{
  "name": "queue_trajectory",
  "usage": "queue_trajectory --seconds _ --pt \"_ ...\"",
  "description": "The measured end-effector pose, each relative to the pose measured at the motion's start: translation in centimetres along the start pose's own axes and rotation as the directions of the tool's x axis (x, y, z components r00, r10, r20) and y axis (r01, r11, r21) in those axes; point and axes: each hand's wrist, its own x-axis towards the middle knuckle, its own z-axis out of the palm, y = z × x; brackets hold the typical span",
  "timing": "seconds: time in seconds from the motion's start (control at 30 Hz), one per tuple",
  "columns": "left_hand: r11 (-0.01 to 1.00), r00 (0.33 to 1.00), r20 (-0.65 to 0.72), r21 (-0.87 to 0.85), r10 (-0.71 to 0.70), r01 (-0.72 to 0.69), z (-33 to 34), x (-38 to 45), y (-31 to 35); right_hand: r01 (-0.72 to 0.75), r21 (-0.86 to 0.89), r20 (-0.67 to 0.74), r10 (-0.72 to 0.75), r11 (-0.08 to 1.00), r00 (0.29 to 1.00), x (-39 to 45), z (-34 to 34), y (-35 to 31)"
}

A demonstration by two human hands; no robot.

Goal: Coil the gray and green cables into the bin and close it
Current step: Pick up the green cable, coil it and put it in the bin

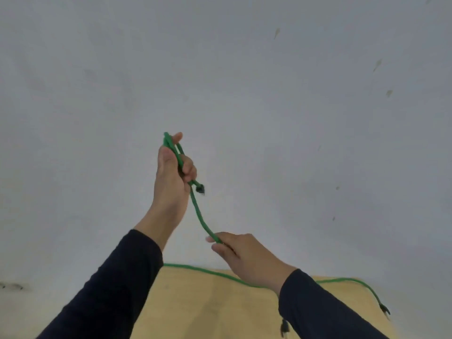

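Gripping green cable (199, 214) (folded loops) in both hands.

Pale grey wall (220, 69) with small scattered marks — light wooden table (208, 314) along the bottom edge.

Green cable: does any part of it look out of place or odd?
Yes. The green cable has a slack part trailing across the wooden table, and its black plug hangs off the right edge, not yet coiled.
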Motion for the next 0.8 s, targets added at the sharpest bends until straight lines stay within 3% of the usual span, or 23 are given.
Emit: queue_trajectory --seconds 0.03,0.1,0.13,0.2,0.37,0.47,0.6,0.7,0.8 --pt "0.966 0.999 0.015 0.254 0.042 -0.044 -0.4 0.2 -0.4 0.021 -0.010 0.015 -0.021 1.000 1.000 -0.2 -0.4 -0.8" --pt "0.782 0.990 0.137 0.613 0.037 -0.114 -1.2 -0.6 -1.9 0.076 -0.053 0.012 -0.076 0.996 0.997 -0.2 -2.1 -2.4" --pt "0.725 0.978 0.210 0.673 -0.002 -0.143 -1.5 -1.4 -2.8 0.107 -0.101 0.009 -0.107 0.989 0.994 -0.1 -3.1 -3.1" --pt "0.728 0.946 0.312 0.668 -0.090 -0.151 -1.8 -3.0 -3.9 0.130 -0.170 -0.019 -0.136 0.977 0.991 0.2 -5.5 -4.0" --pt "0.874 0.859 0.456 0.485 -0.231 -0.022 -1.0 -6.8 -3.9 0.110 0.083 -0.147 -0.097 0.990 0.984 0.8 -11.0 -3.4" --pt "0.953 0.831 0.484 0.250 -0.275 0.170 -0.3 -7.7 -3.1 0.126 0.191 -0.196 -0.088 0.973 0.977 1.0 -12.0 -2.5" --pt "0.869 0.829 0.439 -0.181 -0.347 0.460 0.8 -7.3 -1.0 0.145 0.351 -0.332 -0.022 0.925 0.943 1.9 -10.4 -1.0" --pt "0.780 0.892 0.353 -0.458 -0.281 0.427 1.4 -6.0 0.4 0.090 0.249 -0.438 0.029 0.964 0.899 2.1 -7.5 0.4" --pt "0.760 0.951 0.244 -0.577 -0.189 0.300 1.5 -3.7 1.2 0.017 0.187 -0.397 0.060 0.982 0.916 1.5 -3.3 0.9"
